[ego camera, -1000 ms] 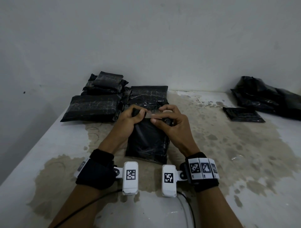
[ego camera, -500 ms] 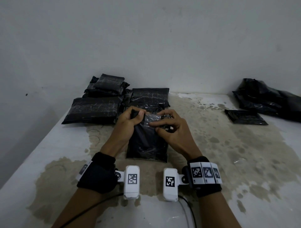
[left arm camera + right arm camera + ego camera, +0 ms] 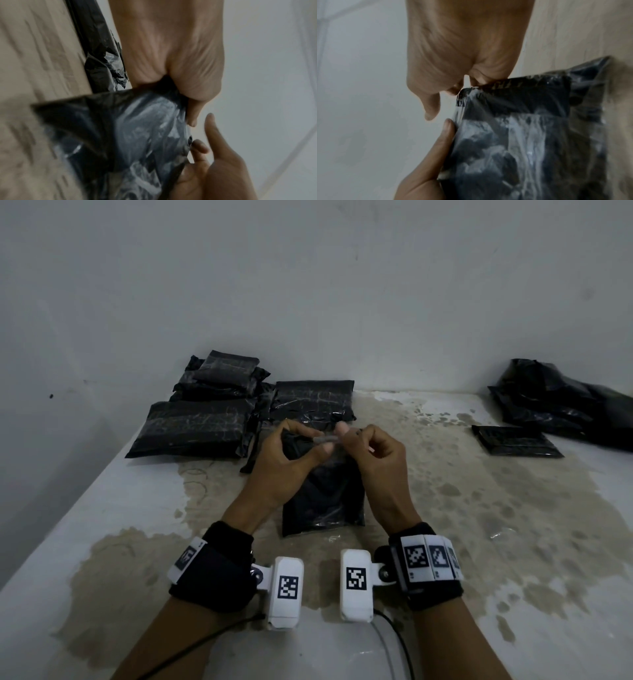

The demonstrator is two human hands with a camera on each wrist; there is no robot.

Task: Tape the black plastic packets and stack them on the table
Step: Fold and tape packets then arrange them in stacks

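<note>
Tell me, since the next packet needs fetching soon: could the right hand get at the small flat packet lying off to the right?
Probably not yet. The way across the table to the flat packet is bare, but the right hand is pinching the top of the packet with the left hand.

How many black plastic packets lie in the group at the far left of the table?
3 clearly: a large black plastic packet in front, a small one on the rear pile, and one at the right. The rear pile may hide more.
</note>
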